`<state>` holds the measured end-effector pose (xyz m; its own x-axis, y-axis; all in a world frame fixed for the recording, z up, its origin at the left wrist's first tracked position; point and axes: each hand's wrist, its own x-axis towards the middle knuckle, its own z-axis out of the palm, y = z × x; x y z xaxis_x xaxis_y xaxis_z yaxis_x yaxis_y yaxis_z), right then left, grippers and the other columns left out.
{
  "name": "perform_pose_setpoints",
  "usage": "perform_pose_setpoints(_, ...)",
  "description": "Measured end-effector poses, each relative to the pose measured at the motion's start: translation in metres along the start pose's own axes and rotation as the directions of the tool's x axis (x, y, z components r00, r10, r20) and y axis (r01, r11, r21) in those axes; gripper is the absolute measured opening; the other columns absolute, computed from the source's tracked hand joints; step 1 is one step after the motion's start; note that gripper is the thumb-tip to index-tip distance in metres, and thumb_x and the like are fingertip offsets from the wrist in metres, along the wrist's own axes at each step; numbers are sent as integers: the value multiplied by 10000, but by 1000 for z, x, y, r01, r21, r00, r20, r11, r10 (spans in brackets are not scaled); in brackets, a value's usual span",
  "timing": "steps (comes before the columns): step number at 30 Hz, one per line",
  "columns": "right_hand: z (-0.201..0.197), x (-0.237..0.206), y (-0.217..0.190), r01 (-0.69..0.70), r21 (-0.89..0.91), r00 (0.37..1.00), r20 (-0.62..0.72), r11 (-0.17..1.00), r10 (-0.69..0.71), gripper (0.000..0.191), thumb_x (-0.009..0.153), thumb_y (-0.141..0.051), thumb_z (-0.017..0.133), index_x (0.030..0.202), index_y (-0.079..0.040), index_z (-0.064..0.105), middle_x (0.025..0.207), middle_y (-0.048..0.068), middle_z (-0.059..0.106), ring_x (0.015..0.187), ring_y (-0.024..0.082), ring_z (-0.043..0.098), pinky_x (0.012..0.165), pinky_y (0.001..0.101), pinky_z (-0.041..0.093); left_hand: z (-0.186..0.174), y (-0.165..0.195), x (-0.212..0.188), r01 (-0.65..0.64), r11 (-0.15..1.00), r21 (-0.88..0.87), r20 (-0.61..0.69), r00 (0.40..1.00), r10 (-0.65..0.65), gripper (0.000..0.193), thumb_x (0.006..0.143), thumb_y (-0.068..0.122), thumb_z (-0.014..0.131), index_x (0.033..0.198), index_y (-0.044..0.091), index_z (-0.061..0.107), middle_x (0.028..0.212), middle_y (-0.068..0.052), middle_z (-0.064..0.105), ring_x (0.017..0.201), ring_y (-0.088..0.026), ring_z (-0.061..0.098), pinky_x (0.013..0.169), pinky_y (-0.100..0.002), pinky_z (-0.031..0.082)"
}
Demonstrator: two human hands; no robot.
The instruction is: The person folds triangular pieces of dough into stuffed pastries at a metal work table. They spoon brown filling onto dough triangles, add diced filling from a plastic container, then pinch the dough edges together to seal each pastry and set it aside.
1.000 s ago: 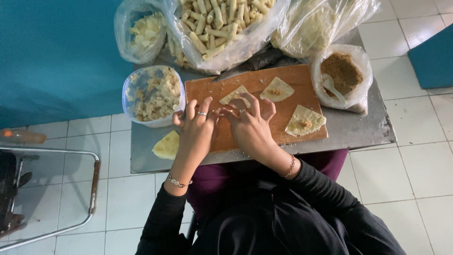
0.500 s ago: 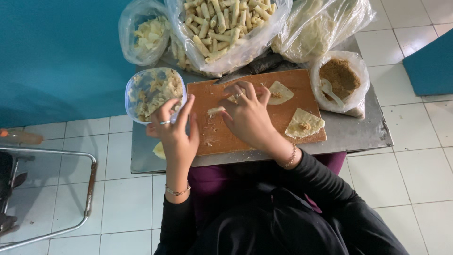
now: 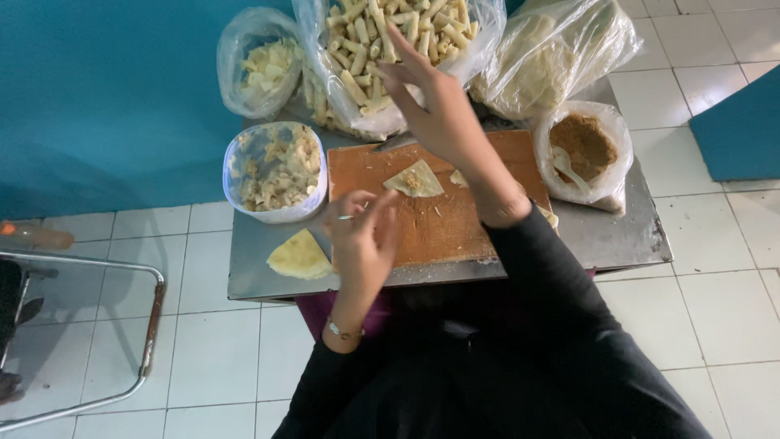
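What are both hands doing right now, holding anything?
Left hand: open, fingers spread above the wooden cutting board, holding nothing.
Right hand: open, stretched over the bag of rolled pastries, holding nothing visible.

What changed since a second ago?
Right hand left the cutting board and now reaches over the bag of finished rolls, fingers spread, empty. Left hand pulled back to the board's near left corner. Filling bowl and the bags stayed.
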<state>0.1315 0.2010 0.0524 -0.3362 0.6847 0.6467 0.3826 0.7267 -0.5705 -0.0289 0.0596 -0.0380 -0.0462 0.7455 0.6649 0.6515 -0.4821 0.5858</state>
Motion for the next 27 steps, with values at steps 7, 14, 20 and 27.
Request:
perform_pose_setpoints(7,-89,-104,-57,-327,-252,945,-80,911,317,308,1002,-155,701,1299,-75,724,1187,130,759,1038,208,754,828,359,604,34,37,-18,-98,994,53,119,989,91,168,906,225,761,1062,174,726,1000,-10,629,994,-234,578,920,-460,363)
perform_pose_setpoints(14,-126,-196,-60,-453,-498,891,-224,739,395,214,933,-179,784,1132,-101,780,1126,85,765,1012,242,754,901,357,577,65,63,-32,-125,979,162,142,985,102,243,887,344,770,996,129,739,1046,-39,608,1056,-270,563,942,-514,355)
perform_pose_setpoints(20,-110,-231,-45,-427,-694,896,-241,579,372,225,862,-257,793,1068,-171,818,1053,21,758,986,230,708,834,383,497,75,75,-35,-110,981,160,242,968,69,241,856,349,798,885,127,710,999,-30,592,1017,-240,552,912,-506,336)
perform_pose_setpoints(27,-99,-231,-38,-493,-664,867,-327,562,375,220,945,-304,783,1104,-153,802,1067,20,743,977,236,700,860,369,488,80,84,-33,-117,981,152,190,978,87,231,839,296,794,965,126,702,1007,-23,585,1009,-243,546,884,-492,317)
